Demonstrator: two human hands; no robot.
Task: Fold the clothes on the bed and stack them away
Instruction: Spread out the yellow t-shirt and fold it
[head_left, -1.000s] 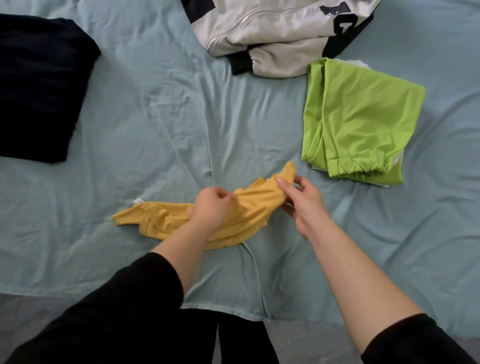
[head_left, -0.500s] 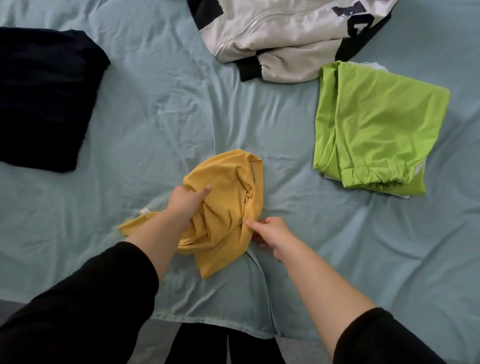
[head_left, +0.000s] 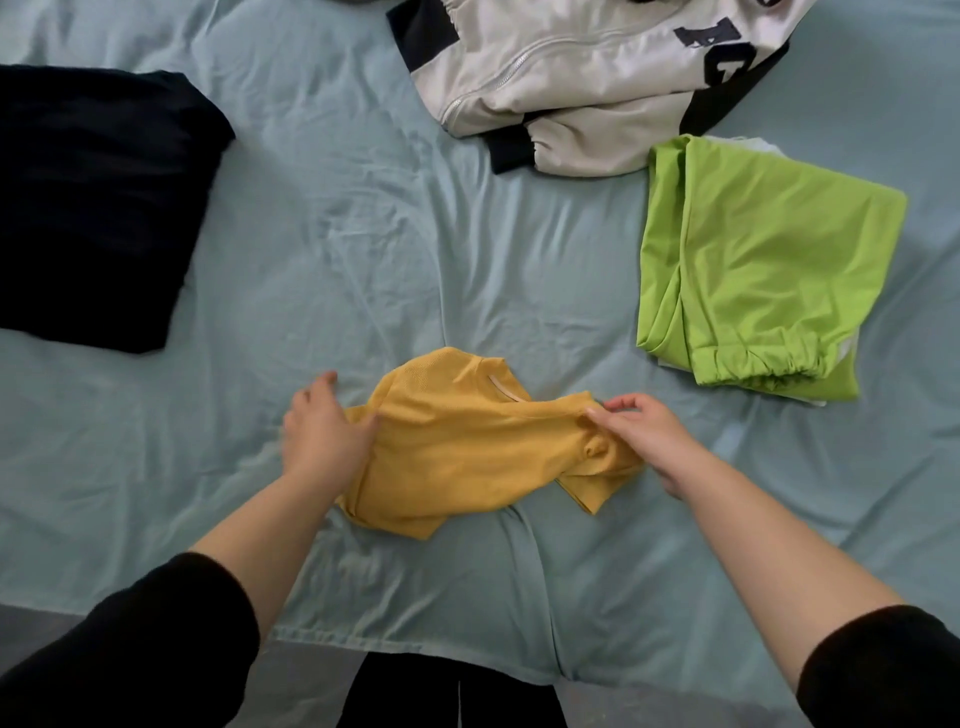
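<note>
A: Lower centre of frame, on the bed (head_left: 363, 249) — yellow top (head_left: 467, 447) lies bunched, not flat yet.

B: Hands?

A: Left hand (head_left: 324, 436) rests on its left edge, thumb tucked w/ cloth, other fingers loosely spread. Right hand (head_left: 644, 436) pinches the right end betw. thumb & forefinger.

B: Step?

A: Prob. spreading it out before folding. Next: pull both ends apart, smooth flat. Green piece (head_left: 763, 270) at right looks folded already; jacket (head_left: 587, 78) at top isn't.
</note>
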